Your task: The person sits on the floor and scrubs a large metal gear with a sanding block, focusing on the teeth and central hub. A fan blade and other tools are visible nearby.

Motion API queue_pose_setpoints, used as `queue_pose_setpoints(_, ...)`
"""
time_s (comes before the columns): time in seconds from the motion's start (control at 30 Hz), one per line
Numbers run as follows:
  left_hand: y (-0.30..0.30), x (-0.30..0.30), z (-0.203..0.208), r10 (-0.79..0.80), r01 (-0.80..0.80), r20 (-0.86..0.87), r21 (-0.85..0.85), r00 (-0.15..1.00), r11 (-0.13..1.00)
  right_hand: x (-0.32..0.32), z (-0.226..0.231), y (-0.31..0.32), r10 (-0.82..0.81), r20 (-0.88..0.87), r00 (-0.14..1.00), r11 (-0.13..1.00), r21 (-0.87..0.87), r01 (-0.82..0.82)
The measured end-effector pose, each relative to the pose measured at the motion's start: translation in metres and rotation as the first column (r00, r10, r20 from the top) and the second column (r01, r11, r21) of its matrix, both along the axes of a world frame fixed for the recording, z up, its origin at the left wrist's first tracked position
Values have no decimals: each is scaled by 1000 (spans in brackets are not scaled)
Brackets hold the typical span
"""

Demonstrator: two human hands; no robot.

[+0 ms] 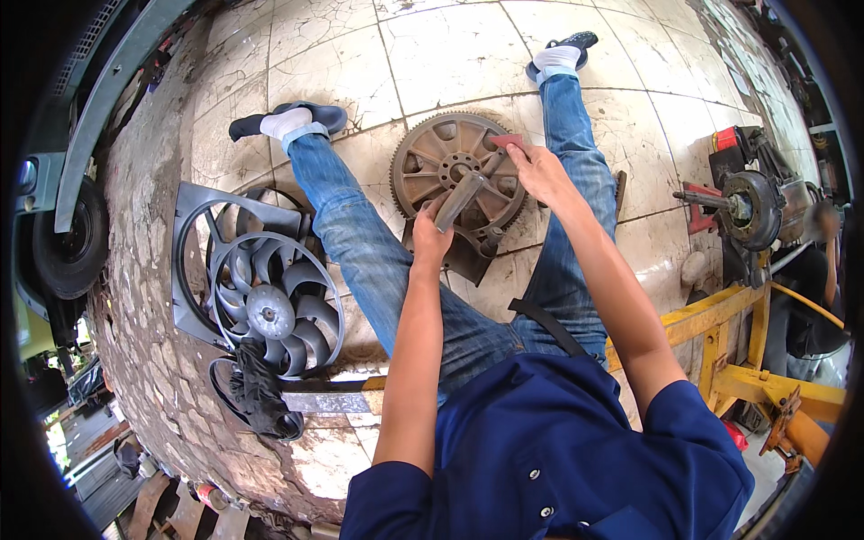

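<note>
The left hand [433, 236] grips a metal cylinder [460, 202] above a toothed flywheel [463, 142], seemingly steadying it, as the right hand [542, 175] pinches a reddish sheet [506, 140].

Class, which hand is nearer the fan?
Left: the left hand holds a metal part right of the fan; the right hand holds a red piece farther right.

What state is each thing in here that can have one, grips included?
Left grip, closed on a metal cylinder
Right grip, pinching a reddish pad
Metal cylinder, held tilted over the toothed wheel
Reddish pad, held between fingers
Toothed wheel, lying flat, partly covered
Fan, lying with blades facing up
Black cloth, crumpled
Tiled floor, cracked, stained
</note>
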State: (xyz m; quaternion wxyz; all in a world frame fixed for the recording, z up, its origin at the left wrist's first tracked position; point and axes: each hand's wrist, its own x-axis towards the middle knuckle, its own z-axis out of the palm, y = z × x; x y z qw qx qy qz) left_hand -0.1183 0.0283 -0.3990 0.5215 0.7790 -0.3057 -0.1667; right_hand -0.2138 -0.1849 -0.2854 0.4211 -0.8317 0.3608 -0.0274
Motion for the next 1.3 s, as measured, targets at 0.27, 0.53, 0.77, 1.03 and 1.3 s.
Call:
queue_pose_setpoints(0.27,0,-1,2,29,-29,-10,0,1000,1000,6,9,-4,80,-67,995,988,-127,-88)
queue_pose_setpoints(0.53,-1,-1,-8,7,-7,26,-16,1000,1000,15,3,-4,97,-209,973,955,-256,-150)
queue_pose_setpoints(0.77,1,-1,2,8,-8,-25,-20,1000,1000,20,23,5,85,-165,983,949,-288,-130)
queue_pose_setpoints(1.03,0,-4,11,8,-8,-7,0,1000,1000,24,37,10,90,-239,967,931,-325,-167)
queue_pose_setpoints(1.3,1,-2,1,8,-7,-39,40,999,999,26,38,6,150,-286,946,911,-332,-245)
